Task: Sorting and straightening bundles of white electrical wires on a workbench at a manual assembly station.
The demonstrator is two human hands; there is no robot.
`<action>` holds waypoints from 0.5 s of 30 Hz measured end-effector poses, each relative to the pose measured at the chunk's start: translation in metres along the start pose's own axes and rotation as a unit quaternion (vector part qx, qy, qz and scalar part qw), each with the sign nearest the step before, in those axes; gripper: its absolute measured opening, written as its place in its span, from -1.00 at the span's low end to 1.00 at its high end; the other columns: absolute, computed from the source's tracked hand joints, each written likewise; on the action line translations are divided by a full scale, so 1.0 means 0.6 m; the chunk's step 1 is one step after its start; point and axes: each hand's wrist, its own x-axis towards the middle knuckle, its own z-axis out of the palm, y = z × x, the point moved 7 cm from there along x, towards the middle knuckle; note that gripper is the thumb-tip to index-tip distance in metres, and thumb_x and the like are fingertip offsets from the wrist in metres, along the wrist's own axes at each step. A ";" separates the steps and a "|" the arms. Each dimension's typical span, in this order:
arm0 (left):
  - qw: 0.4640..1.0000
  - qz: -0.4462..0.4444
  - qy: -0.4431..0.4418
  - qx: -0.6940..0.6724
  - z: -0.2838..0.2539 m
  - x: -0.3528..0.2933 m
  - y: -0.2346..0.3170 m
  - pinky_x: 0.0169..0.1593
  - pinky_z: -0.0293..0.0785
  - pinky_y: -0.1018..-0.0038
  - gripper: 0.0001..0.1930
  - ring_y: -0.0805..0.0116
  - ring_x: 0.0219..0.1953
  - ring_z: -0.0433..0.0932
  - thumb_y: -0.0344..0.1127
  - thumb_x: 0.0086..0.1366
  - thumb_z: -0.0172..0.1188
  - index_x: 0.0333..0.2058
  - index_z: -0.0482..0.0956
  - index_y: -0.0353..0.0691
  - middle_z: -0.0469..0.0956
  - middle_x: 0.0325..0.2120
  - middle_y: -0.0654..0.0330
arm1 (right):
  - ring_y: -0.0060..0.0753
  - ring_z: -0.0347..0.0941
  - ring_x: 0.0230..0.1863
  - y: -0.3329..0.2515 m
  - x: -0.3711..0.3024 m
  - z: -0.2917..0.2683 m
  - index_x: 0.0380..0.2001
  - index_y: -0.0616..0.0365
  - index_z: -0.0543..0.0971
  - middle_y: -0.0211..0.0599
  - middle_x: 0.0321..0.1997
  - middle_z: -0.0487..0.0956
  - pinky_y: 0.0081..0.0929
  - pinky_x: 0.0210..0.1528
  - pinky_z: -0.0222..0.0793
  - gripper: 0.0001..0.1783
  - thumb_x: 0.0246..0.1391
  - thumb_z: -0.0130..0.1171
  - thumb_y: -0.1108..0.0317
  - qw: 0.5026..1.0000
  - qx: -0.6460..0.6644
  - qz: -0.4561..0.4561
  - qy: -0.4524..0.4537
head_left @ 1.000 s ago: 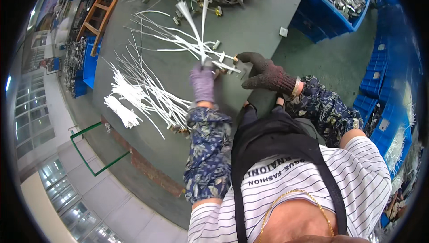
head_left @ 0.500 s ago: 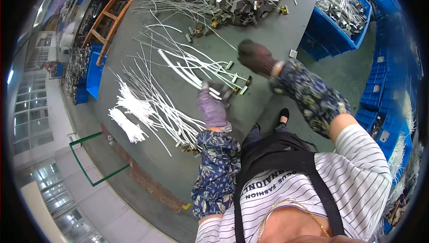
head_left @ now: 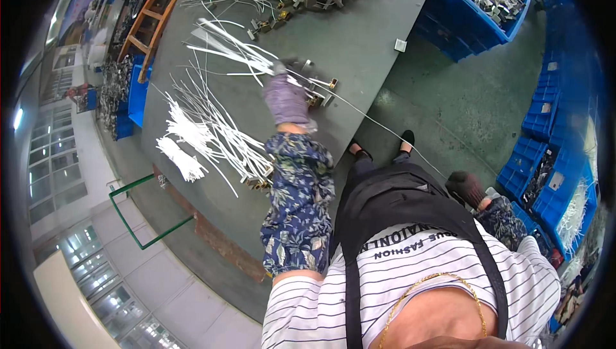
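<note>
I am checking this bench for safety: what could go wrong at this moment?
1. The thin white wire runs taut from the left hand on the table down to the right hand beside the hip; it might snap back or cut into the glove.
2. The wire crosses the other loose white wires and could drag or tangle them.
3. Small metal connectors lie near the table edge and might be pulled off.

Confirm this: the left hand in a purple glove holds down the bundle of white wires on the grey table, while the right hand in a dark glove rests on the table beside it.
Not quite. The head view shows the left hand in its purple glove on the white wires on the grey table, but the right hand in its dark glove is off the table, drawn back to the person's right side above the floor, with a thin wire running toward it.
</note>
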 end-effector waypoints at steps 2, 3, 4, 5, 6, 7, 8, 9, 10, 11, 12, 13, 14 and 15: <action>0.999 0.039 0.018 0.005 -0.008 0.024 0.038 -0.11 0.60 0.18 -0.69 0.12 -0.18 0.56 -0.17 0.34 0.06 -0.16 0.43 -0.34 0.53 -0.21 0.00 | -0.33 0.49 -0.45 0.008 -0.012 0.002 -0.37 0.28 0.60 -0.16 -0.41 0.56 -0.33 -0.38 0.35 -0.73 -0.09 0.19 0.28 1.000 0.028 0.014 0.003; 0.999 0.043 0.017 0.010 -0.009 0.032 0.054 -0.11 0.60 0.18 -0.69 0.12 -0.18 0.56 -0.17 0.34 0.06 -0.16 0.43 -0.34 0.53 -0.21 0.00 | -0.29 0.49 -0.42 0.010 -0.009 0.002 -0.35 0.28 0.59 -0.13 -0.39 0.56 -0.33 -0.35 0.36 -0.70 -0.09 0.19 0.26 1.000 0.027 0.003 0.005; 0.999 0.037 0.027 0.000 -0.013 0.036 0.067 -0.12 0.60 0.18 -0.69 0.11 -0.18 0.56 -0.16 0.33 0.07 -0.13 0.41 -0.31 0.53 -0.19 -0.01 | -0.24 0.49 -0.39 0.010 -0.006 0.001 -0.33 0.29 0.59 -0.11 -0.36 0.56 -0.32 -0.32 0.36 -0.68 -0.09 0.19 0.24 1.000 0.025 -0.008 0.007; 0.999 0.031 0.036 -0.010 -0.016 0.041 0.079 -0.12 0.60 0.18 -0.68 0.11 -0.17 0.56 -0.15 0.33 0.08 -0.10 0.40 -0.27 0.53 -0.17 -0.02 | -0.20 0.49 -0.36 0.009 -0.003 -0.001 -0.31 0.29 0.58 -0.09 -0.34 0.55 -0.32 -0.29 0.36 -0.65 -0.09 0.19 0.22 1.000 0.022 -0.018 0.011; 0.999 0.036 0.039 -0.002 -0.016 0.046 0.087 -0.14 0.60 0.19 -0.67 0.10 -0.18 0.56 -0.13 0.33 0.07 -0.07 0.36 -0.22 0.52 -0.14 -0.05 | -0.20 0.49 -0.36 0.013 -0.002 -0.002 -0.31 0.29 0.58 -0.09 -0.34 0.55 -0.32 -0.29 0.36 -0.65 -0.09 0.19 0.22 0.999 0.023 -0.021 0.010; 0.999 0.039 0.038 0.000 -0.018 0.049 0.096 -0.14 0.60 0.19 -0.67 0.10 -0.18 0.56 -0.13 0.33 0.07 -0.07 0.36 -0.22 0.52 -0.14 -0.05 | -0.18 0.49 -0.32 0.017 -0.001 -0.006 -0.30 0.29 0.58 -0.08 -0.32 0.55 -0.31 -0.26 0.35 -0.64 -0.10 0.19 0.21 0.999 0.021 -0.021 0.017; 0.998 0.042 0.036 0.010 -0.020 0.051 0.105 -0.15 0.60 0.21 -0.68 0.10 -0.19 0.56 -0.13 0.33 0.06 -0.07 0.35 -0.21 0.52 -0.14 -0.05 | -0.16 0.49 -0.27 0.019 -0.001 -0.010 -0.28 0.28 0.58 -0.07 -0.31 0.54 -0.31 -0.23 0.35 -0.63 -0.10 0.19 0.21 0.999 0.018 -0.021 0.023; 0.998 0.044 0.034 0.020 -0.021 0.053 0.110 -0.16 0.61 0.22 -0.69 0.11 -0.21 0.57 -0.14 0.34 0.05 -0.07 0.34 -0.21 0.52 -0.14 -0.05 | -0.16 0.49 -0.27 0.018 -0.002 -0.014 -0.28 0.28 0.58 -0.07 -0.31 0.54 -0.31 -0.23 0.35 -0.63 -0.10 0.19 0.21 0.999 0.019 -0.022 0.024; 0.998 0.049 0.024 0.028 -0.019 0.053 0.113 -0.21 0.61 0.29 -0.67 0.16 -0.25 0.58 -0.11 0.33 0.06 -0.07 0.35 -0.21 0.54 -0.17 -0.05 | -0.16 0.49 -0.25 0.016 -0.004 -0.018 -0.28 0.28 0.59 -0.08 -0.29 0.54 -0.30 -0.19 0.34 -0.64 -0.10 0.19 0.22 1.000 0.003 -0.020 0.019; 0.998 0.050 0.023 0.027 -0.019 0.051 0.108 -0.21 0.61 0.29 -0.67 0.16 -0.25 0.58 -0.11 0.33 0.06 -0.07 0.35 -0.21 0.54 -0.17 -0.05 | -0.16 0.48 -0.22 0.014 -0.003 -0.021 -0.28 0.27 0.59 -0.08 -0.27 0.54 -0.29 -0.16 0.34 -0.64 -0.10 0.20 0.22 1.000 -0.013 -0.017 0.013; 0.998 0.046 0.033 0.038 -0.015 0.041 0.094 -0.23 0.61 0.32 -0.67 0.19 -0.27 0.58 -0.10 0.33 0.06 -0.09 0.37 -0.21 0.55 -0.19 -0.03 | -0.16 0.48 -0.22 0.012 0.000 -0.022 -0.28 0.27 0.59 -0.08 -0.27 0.54 -0.29 -0.16 0.34 -0.64 -0.10 0.20 0.22 1.000 -0.013 -0.016 0.015; 0.997 0.043 0.046 0.047 -0.011 0.025 0.076 -0.25 0.61 0.35 -0.68 0.21 -0.29 0.58 -0.09 0.33 0.07 -0.12 0.39 -0.21 0.56 -0.21 -0.02 | -0.16 0.49 -0.22 0.005 0.002 -0.021 -0.29 0.28 0.60 -0.09 -0.28 0.54 -0.30 -0.15 0.34 -0.65 -0.10 0.20 0.23 0.999 -0.009 -0.032 0.005; 0.995 0.054 0.069 0.055 0.017 -0.011 0.052 -0.39 0.58 0.42 -0.75 0.33 -0.44 0.58 -0.17 0.35 0.01 -0.22 0.44 -0.26 0.59 -0.39 0.07 | -0.16 0.49 -0.22 0.006 0.007 -0.018 -0.29 0.28 0.60 -0.11 -0.28 0.54 -0.31 -0.15 0.35 -0.67 -0.10 0.20 0.25 0.999 -0.002 -0.046 -0.006; 0.981 0.014 0.029 0.193 0.041 -0.054 0.029 -0.34 0.52 0.44 -0.75 0.41 -0.42 0.56 -0.16 0.36 -0.01 -0.26 0.50 -0.22 0.58 -0.39 0.18 | -0.16 0.49 -0.22 -0.001 0.007 -0.015 -0.29 0.28 0.60 -0.11 -0.28 0.54 -0.31 -0.15 0.35 -0.67 -0.10 0.20 0.25 0.999 -0.003 -0.045 -0.006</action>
